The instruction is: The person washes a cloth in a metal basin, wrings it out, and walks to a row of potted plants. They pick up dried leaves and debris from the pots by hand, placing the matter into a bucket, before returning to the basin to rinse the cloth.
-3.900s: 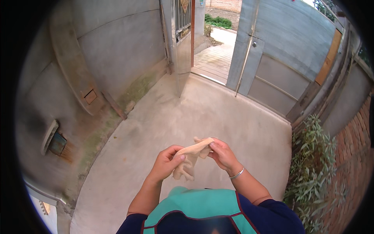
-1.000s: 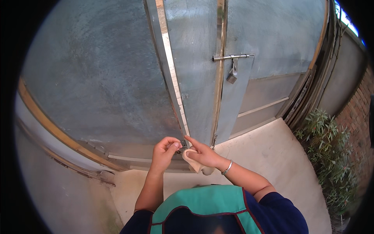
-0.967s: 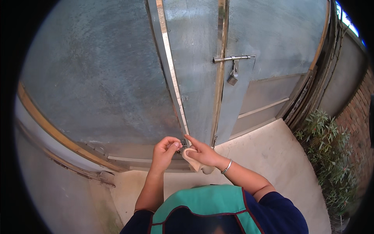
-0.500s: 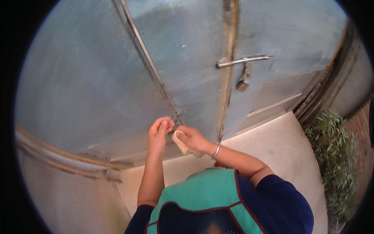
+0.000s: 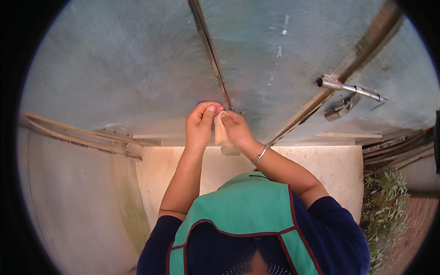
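My left hand and my right hand meet in front of a blue-grey metal door, close to the lower end of its narrow metal strip. A beige cloth is pinched between the thumb and fingers of my right hand and hangs down between both hands. The left hand is closed, thumb against curled fingers, its tips beside the cloth's upper edge. Whether those fingers grip the cloth or something small is hidden. A metal bangle circles my right wrist.
On the door at right, a silver slide bolt sticks out, with a padlock hanging under it. A pale ledge runs below the door. Leafy plants grow at lower right beside brick paving. A pale wall stands left.
My hands have come closer together and the left fingertips now meet the cloth. The view has turned, so the bolt and padlock appear farther right.
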A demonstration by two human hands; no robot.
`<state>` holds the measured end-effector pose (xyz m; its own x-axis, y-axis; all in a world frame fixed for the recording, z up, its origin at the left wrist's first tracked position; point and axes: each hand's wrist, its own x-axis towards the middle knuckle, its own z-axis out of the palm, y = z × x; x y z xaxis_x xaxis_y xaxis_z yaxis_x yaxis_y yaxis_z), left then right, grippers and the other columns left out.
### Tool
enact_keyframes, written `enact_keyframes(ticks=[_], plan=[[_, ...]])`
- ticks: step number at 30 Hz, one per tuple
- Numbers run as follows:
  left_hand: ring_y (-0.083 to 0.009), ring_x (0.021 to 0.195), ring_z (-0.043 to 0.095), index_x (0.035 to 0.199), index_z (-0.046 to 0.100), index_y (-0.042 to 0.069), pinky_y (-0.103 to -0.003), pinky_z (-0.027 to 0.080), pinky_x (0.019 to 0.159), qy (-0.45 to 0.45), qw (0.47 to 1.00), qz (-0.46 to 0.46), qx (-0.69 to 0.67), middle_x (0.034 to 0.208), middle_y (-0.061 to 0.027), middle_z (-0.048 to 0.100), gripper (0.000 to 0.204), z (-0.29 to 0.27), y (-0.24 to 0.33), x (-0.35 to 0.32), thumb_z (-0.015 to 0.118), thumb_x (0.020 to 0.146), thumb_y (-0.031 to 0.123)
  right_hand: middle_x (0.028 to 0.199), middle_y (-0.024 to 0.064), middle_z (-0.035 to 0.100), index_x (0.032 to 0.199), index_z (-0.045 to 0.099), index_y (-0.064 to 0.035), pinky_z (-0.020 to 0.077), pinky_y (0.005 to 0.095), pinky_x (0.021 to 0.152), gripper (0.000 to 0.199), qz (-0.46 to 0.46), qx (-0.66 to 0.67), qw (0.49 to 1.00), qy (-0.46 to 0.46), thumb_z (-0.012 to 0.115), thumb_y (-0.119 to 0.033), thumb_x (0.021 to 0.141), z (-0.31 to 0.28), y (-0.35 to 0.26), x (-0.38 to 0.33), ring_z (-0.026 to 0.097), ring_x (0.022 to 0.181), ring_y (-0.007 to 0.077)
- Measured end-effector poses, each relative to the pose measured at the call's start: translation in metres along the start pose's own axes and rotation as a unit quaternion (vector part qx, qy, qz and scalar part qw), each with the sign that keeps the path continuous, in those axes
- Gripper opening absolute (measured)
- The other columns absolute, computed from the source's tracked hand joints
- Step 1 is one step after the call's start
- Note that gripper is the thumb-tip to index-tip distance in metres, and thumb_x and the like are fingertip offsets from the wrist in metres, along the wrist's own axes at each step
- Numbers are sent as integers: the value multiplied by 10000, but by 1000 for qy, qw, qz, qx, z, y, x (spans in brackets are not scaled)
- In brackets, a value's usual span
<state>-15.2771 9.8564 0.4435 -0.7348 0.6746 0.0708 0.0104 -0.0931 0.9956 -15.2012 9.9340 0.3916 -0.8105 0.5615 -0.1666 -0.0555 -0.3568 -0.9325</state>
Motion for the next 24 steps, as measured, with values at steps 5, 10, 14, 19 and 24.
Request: enact_keyframes(ticks=[5,10,14,19,24], plan=[[-120,875,589,955,599,-23,-245,464,788,16,999,-11,25,906,-65,636,164,0,2,-1,474,918,77,704,19,537,915,567,-21,412,271,583,222,36,1,998,-44,423,-190,931,-5,-4,0,489,647,96],[-147,926,581,1018,588,-12,-273,452,855,71,997,11,3,954,-72,627,174,0,-6,-24,499,909,91,917,12,557,1092,545,-21,420,209,713,232,17,-19,991,-134,446,-157,933,-13,-9,-8,504,811,65],[-158,1018,543,1106,539,-6,-283,431,884,142,989,-21,26,1067,-82,589,244,-5,-16,-88,543,884,97,1018,28,547,1186,497,-19,399,207,813,292,28,-30,972,-232,466,-129,917,-12,5,-35,488,921,66],[-181,1094,497,1221,454,35,-323,419,898,265,957,-92,70,1137,-94,535,428,-14,-8,-229,617,838,134,974,38,558,1209,443,-14,441,228,752,323,101,-29,908,-405,471,-91,897,33,42,-119,520,881,85],[-213,1010,554,1285,396,96,-328,462,821,411,906,-51,85,1105,-126,559,585,-15,10,-431,681,776,132,1039,57,562,1207,465,5,440,246,816,303,107,-92,780,-610,426,-83,919,99,67,-260,534,930,102]])
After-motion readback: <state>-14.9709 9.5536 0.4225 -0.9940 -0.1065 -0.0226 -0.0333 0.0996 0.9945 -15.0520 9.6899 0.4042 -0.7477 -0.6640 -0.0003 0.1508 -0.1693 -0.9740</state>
